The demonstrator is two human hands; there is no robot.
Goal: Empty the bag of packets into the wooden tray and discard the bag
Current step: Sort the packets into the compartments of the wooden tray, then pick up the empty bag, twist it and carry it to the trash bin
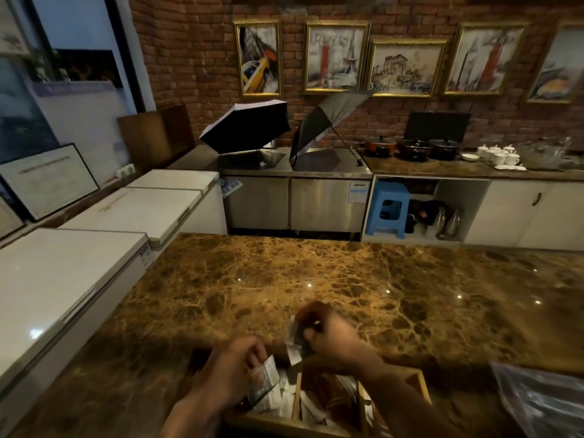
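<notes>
A wooden tray point(422, 385) with dividers sits at the near edge of the marble counter, holding several white packets point(278, 403). My left hand point(234, 371) hovers over the tray's left compartment, closed on a few white packets. Just beyond the tray's far side, my right hand point(328, 335) grips a small bundle of packets, some hanging below the fingers. A clear plastic bag point(537, 403) lies on the counter at the lower right, apart from both hands.
The brown marble counter point(316, 273) stretches ahead. White chest freezers point(94, 248) line the left side. Two open umbrellas point(249, 128) rest on a steel cabinet at the back; pots and cups stand on the far right counter.
</notes>
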